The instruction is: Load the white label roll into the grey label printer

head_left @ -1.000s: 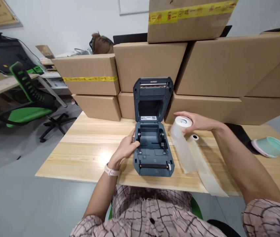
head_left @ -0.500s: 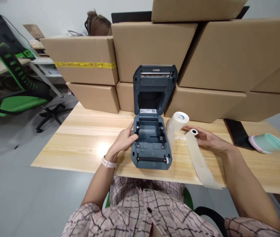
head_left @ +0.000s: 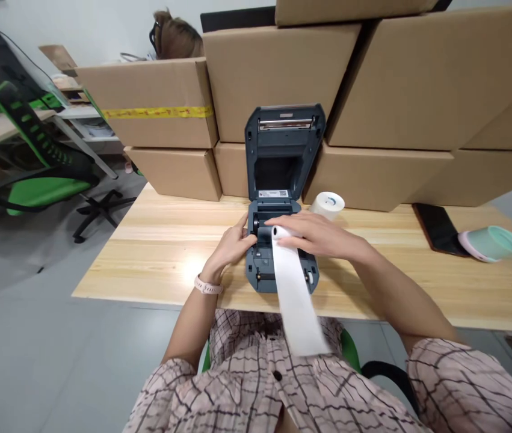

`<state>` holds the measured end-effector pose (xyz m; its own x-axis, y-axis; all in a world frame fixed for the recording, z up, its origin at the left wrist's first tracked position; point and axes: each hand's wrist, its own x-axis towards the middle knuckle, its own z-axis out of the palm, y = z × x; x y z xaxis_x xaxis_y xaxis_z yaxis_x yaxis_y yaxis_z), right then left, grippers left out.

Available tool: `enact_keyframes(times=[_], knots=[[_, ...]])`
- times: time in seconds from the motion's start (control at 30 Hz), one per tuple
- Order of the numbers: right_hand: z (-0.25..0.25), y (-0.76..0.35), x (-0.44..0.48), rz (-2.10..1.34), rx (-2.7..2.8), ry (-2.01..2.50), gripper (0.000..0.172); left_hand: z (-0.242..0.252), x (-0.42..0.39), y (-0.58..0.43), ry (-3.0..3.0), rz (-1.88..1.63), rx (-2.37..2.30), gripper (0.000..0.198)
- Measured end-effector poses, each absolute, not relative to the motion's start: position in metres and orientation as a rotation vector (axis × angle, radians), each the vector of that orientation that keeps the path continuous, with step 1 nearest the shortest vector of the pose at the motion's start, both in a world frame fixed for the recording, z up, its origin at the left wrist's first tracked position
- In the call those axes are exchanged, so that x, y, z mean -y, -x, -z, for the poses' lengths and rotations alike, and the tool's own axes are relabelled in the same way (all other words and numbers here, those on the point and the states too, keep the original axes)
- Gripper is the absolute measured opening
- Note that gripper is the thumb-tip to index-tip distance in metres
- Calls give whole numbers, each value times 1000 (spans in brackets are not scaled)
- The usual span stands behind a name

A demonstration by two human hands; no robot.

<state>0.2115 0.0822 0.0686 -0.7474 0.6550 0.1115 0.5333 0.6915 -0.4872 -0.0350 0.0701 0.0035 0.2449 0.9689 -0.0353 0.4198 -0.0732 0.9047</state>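
Observation:
A grey label printer [head_left: 283,180] stands on the wooden table [head_left: 165,252] with its lid up. My right hand [head_left: 319,236] is closed on a small white paper roll [head_left: 283,233], holding it over the printer's open bay. A long strip of paper [head_left: 298,300] trails from the roll down past the table edge toward my lap. My left hand [head_left: 233,246] rests against the printer's left side, fingers curled at the roll holder. A second, thicker white roll [head_left: 328,204] lies on the table just right of the printer.
Stacked cardboard boxes [head_left: 373,90] wall the table's far side. A black phone [head_left: 436,227] and a tipped mint-green cup [head_left: 493,243] lie at the right. A green office chair [head_left: 39,174] stands left. Another person's head [head_left: 174,39] shows behind the boxes.
My right hand set the thick roll down beside the printer, took up the small roll and carried it left over the printer bay, the strip trailing. My left hand stayed at the printer.

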Motion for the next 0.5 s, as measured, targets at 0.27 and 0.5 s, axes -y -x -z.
enact_keyframes(times=[0.27,0.5], knots=[[-35,-193,-82,-434,2706,1032,48,-5,-70,35,-1683,-781,-1307,73],[-24,-207,-30,-72,2417,916,27,-11,-68,33,-1690,-734,-1368,74]])
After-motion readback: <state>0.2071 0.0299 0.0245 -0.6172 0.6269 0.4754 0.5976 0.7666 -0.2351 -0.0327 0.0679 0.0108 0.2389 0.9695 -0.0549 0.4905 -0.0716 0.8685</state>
